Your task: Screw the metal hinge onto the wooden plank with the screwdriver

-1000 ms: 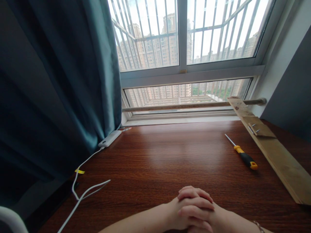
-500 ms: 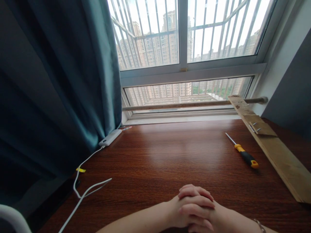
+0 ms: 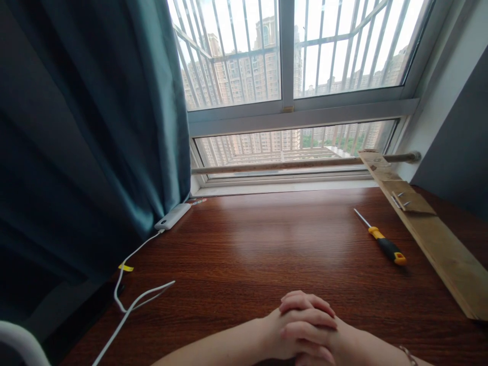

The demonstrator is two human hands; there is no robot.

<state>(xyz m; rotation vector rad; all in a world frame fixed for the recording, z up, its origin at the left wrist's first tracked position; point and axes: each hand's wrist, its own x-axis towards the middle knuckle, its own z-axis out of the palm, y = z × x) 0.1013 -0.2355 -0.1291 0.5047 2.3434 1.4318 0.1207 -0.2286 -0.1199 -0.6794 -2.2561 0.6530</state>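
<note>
My left hand (image 3: 295, 325) and my right hand (image 3: 346, 341) lie clasped together on the dark wooden table (image 3: 247, 244) at its near edge, fingers interlocked and holding nothing. My right wrist wears a thin bracelet. The nearest object is a screwdriver (image 3: 383, 245) with a yellow and black handle. It lies flat on the table to the right of and beyond my hands, clearly apart from them, its shaft pointing toward the window.
A long wooden plank (image 3: 442, 249) runs diagonally along the table's right side, with a small wooden block (image 3: 414, 202) and two screws on it. A wooden rod (image 3: 285, 164) lies along the windowsill. A white power bank (image 3: 172, 216) and its cable (image 3: 133, 304) sit left, beside a teal curtain (image 3: 87, 137).
The view has shifted very slightly. My clasped hands and everything on the table have stayed where they were.
</note>
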